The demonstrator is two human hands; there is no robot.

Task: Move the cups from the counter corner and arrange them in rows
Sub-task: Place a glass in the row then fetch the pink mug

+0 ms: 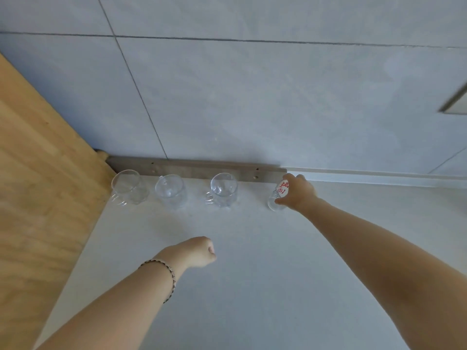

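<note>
Three clear glass cups with handles stand in a row along the back of the white counter (252,274): a left cup (127,186), a middle cup (171,190) and a right cup (223,189). Further right, my right hand (298,192) grips a fourth clear glass cup (276,200) with a white label in red print, close to the wall strip. My left hand (199,251) hovers over the counter's middle with its fingers curled into a fist, holding nothing.
A wooden panel (38,185) borders the counter on the left. A grey strip (197,170) runs along the foot of the tiled wall (252,97) behind the cups. A framed edge (454,102) shows at the far right.
</note>
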